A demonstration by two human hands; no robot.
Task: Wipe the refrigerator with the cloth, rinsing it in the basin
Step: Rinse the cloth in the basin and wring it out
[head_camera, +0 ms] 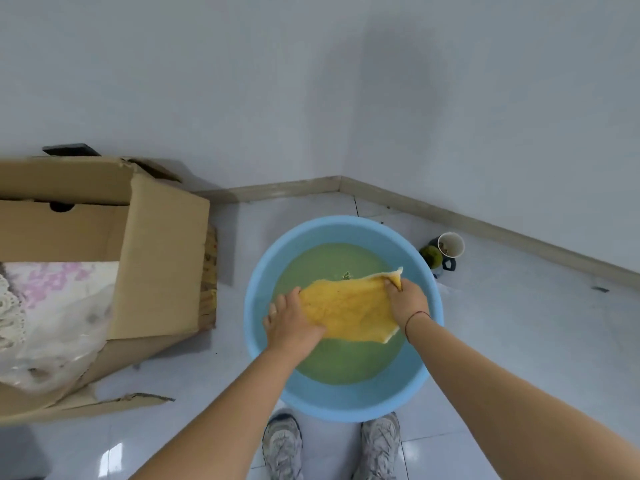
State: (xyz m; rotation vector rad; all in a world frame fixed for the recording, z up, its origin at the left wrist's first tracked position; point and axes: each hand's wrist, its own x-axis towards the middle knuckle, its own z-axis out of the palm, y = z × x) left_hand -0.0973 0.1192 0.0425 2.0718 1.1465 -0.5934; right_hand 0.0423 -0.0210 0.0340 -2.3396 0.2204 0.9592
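Note:
A yellow cloth (pixel 348 308) is stretched flat over a light blue basin (pixel 341 232) that holds greenish water. My left hand (pixel 289 322) grips the cloth's left edge, and my right hand (pixel 407 299) pinches its upper right corner. The basin stands on the white tiled floor in a corner of the room, just in front of my shoes. The refrigerator is not in view.
A large open cardboard box (pixel 162 258) with floral bedding inside sits left of the basin. A white cup (pixel 450 244) and a small dark-and-green object (pixel 433 258) stand to the basin's right by the baseboard. My grey shoes (pixel 282 445) are below the basin.

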